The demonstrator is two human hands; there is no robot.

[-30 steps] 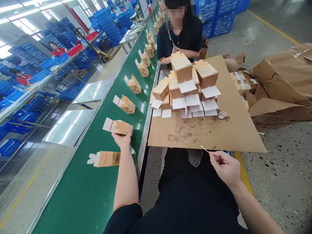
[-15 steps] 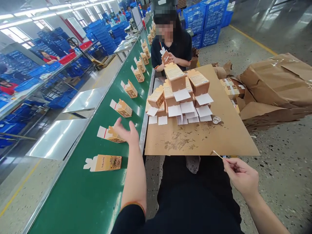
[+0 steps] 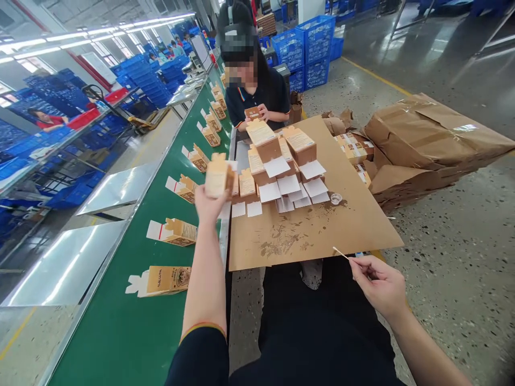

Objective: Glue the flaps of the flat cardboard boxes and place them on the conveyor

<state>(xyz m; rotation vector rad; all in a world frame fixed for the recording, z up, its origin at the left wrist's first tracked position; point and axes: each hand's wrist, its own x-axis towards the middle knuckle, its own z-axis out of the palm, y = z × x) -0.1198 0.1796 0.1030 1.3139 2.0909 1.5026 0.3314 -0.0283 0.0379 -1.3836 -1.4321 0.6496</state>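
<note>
My left hand grips a small brown carton, blurred by motion, above the near edge of the green conveyor belt. Between the fingertips of my right hand is a cotton swab, its tip over the front edge of the cardboard-covered table. A pile of cartons with white flaps hanging open stands on that table, to the right of my left hand. A small clear cup sits beside the pile, near dark wet spots on the cardboard.
Open-flapped cartons stand in a row along the belt, and one carton lies flat nearest me. Across the pile a co-worker holds a carton. Large brown paper-wrapped bundles lie right of the table; blue crates are stacked behind.
My left hand, empty over the belt before, now holds a carton and has moved up toward the pile. My right hand still pinches the swab. The view has shifted somewhat.
</note>
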